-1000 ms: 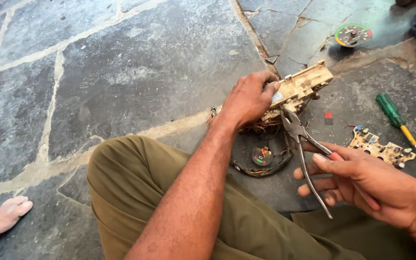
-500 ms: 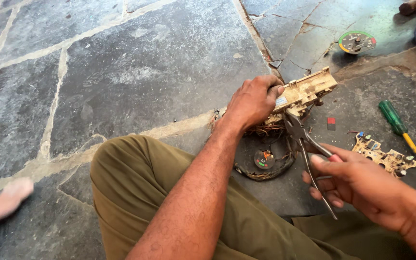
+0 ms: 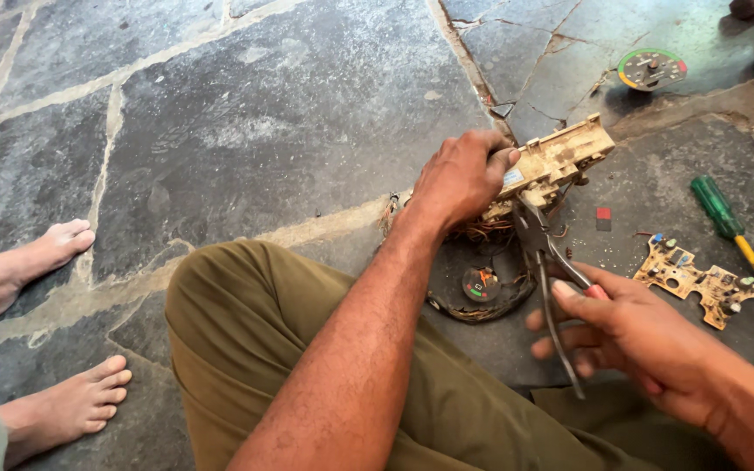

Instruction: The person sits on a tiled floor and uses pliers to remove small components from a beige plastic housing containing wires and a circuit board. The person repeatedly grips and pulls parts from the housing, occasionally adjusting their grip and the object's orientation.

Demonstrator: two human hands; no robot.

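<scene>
The left hand (image 3: 460, 179) clamps its fingers around a yellowed plastic housing (image 3: 560, 161) above tangled wires (image 3: 490, 231). The right hand (image 3: 634, 336) grips pliers (image 3: 547, 262), whose tip touches the housing; a green screwdriver (image 3: 730, 222) lies nearby.

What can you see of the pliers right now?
The pliers look like bare grey metal, with long thin handles and a short nose. The right hand holds the handles, which stand spread apart. They point up and away from the person, the nose meeting the underside of the dirty beige plastic housing that the left hand grips, just above a tangle of copper wires. Whether the nose clamps anything is unclear.
</scene>
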